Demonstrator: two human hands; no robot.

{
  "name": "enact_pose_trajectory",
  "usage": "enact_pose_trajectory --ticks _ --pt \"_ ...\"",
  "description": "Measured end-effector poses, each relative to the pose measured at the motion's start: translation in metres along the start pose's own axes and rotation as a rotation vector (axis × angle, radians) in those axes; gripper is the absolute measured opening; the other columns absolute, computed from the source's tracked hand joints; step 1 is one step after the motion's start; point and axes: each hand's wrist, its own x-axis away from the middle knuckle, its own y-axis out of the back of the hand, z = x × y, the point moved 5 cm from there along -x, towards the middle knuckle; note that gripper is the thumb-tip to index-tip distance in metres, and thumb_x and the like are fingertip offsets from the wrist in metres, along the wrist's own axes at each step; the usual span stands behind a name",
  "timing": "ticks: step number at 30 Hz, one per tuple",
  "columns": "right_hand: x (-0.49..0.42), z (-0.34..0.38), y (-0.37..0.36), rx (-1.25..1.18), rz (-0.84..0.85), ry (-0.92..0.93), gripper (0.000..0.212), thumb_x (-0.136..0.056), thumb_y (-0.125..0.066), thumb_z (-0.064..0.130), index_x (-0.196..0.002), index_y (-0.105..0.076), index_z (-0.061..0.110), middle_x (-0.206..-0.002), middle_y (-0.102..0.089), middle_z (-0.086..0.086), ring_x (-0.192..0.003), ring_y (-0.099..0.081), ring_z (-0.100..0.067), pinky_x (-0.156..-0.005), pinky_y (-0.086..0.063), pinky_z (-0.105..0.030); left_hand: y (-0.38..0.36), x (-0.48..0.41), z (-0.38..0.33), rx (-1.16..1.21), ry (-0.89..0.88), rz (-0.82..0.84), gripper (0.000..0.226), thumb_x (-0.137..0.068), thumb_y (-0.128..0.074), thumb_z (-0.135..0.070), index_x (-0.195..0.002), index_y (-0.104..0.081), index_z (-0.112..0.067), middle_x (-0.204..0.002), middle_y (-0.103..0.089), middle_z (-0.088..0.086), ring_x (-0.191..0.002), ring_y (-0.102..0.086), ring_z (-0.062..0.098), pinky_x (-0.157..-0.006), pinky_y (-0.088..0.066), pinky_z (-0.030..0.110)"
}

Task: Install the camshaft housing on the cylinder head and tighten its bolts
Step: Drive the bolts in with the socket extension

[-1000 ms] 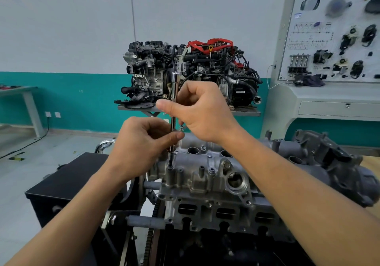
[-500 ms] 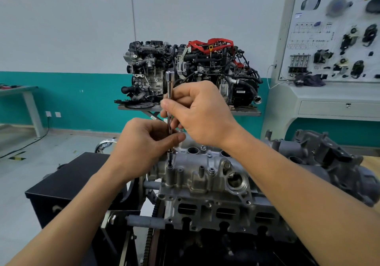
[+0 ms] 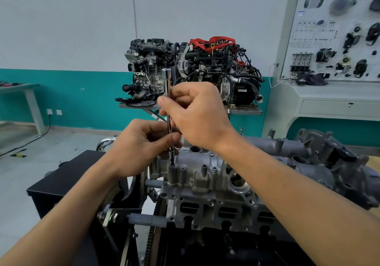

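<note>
A grey cast camshaft housing sits on top of the cylinder head on the engine stand. A slim chrome extension bar stands upright, its lower tip on a bolt at the housing's near-left corner. My right hand pinches the bar's upper shaft between thumb and fingers. Lower down, my left hand pinches the same bar just above the socket end. Another bolt head shows on the housing to the right.
A black cabinet stands left of the stand. Behind sit a display engine with red hoses on a shelf, a training panel at the right, and a table at far left. The toothed flywheel hangs below the head.
The bar has shifted slightly left and now stands more upright. My right hand's fingers have rolled around the shaft. The left hand stays low on the bar.
</note>
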Motion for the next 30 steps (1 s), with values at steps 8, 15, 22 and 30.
enact_pose_trajectory --ticks 8,15,22,30 --pt "0.001 -0.007 0.006 -0.068 -0.021 -0.063 0.014 -0.095 -0.065 0.009 -0.083 -0.071 0.006 -0.070 -0.073 -0.003 -0.046 -0.059 0.000 -0.049 -0.046 -0.015 -0.007 0.008 0.003 -0.100 -0.026 -0.012 0.016 -0.086 -0.073 -0.018 -0.101 -0.075 -0.014 -0.088 -0.079 -0.003 -0.083 -0.075 0.022 -0.080 -0.059 0.039" --pt "-0.023 0.014 0.022 -0.158 -0.063 0.050 0.014 -0.096 -0.061 0.004 -0.087 -0.069 -0.002 -0.072 -0.071 -0.011 -0.047 -0.058 0.003 -0.050 -0.044 -0.011 0.004 -0.026 -0.018 -0.087 -0.158 -0.093 0.015 -0.084 -0.074 -0.026 -0.098 -0.077 -0.023 -0.085 -0.078 -0.013 -0.074 -0.072 0.002 -0.068 -0.054 0.014" --pt "-0.066 -0.040 0.039 0.000 -0.070 -0.099 0.022 -0.099 -0.058 0.012 -0.085 -0.069 -0.002 -0.073 -0.072 -0.006 -0.050 -0.056 -0.011 -0.047 -0.045 -0.023 -0.009 -0.092 0.006 -0.136 -0.093 -0.139 0.005 -0.091 -0.071 -0.017 -0.093 -0.075 -0.014 -0.072 -0.076 0.000 -0.062 -0.069 0.011 -0.060 -0.054 0.021" --pt "-0.102 -0.116 0.024 0.040 0.019 -0.157 0.024 -0.101 -0.052 0.012 -0.091 -0.063 -0.006 -0.078 -0.072 -0.011 -0.045 -0.054 -0.006 -0.051 -0.047 -0.028 -0.022 -0.128 0.050 -0.063 0.018 -0.265 0.021 -0.097 -0.064 -0.018 -0.083 -0.070 -0.033 -0.071 -0.072 -0.001 -0.058 -0.071 0.021 -0.053 -0.056 0.026"
